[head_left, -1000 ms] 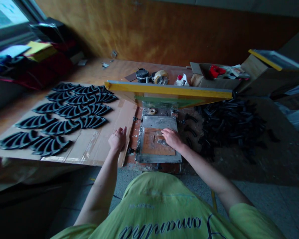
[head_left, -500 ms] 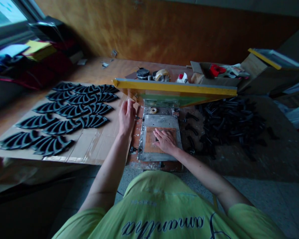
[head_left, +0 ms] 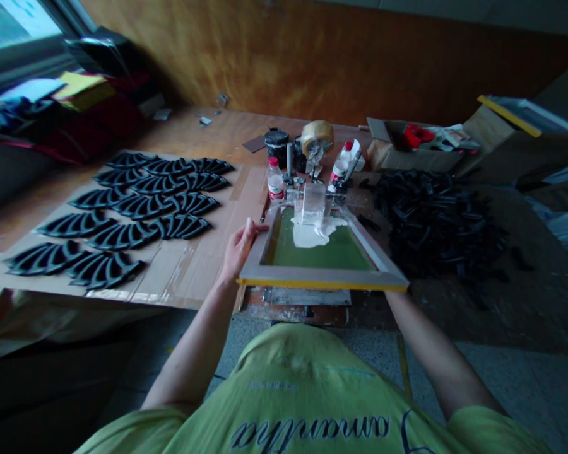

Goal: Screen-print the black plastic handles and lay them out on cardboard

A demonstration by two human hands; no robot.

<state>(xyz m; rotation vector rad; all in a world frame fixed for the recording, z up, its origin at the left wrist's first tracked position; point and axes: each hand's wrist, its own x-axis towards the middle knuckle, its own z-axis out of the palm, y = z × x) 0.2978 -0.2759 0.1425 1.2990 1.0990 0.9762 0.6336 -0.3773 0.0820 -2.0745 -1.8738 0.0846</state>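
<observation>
A screen frame (head_left: 322, 281) with a yellow-taped front edge lies lowered over a metal base plate (head_left: 307, 296). White ink (head_left: 312, 234) is spread on its green mesh, beside a clear squeegee block (head_left: 313, 200). My left hand (head_left: 240, 246) is at the frame's left side, fingers curled in at its edge. My right forearm reaches beneath the frame's front right corner, and the frame hides the right hand. Black curved pieces (head_left: 123, 233) lie in overlapping rows on cardboard at the left.
Behind the frame stand two red-capped bottles (head_left: 275, 181), a black jar (head_left: 277, 146) and a tape roll (head_left: 317, 139). A heap of black parts (head_left: 435, 221) covers the right side. An open carton (head_left: 430, 157) stands at the back right.
The raised screen frame has swung down over the base plate, uncovering the bottles and clamps behind it. My right hand has left the plate and gone out of sight; my left hand has shifted slightly nearer.
</observation>
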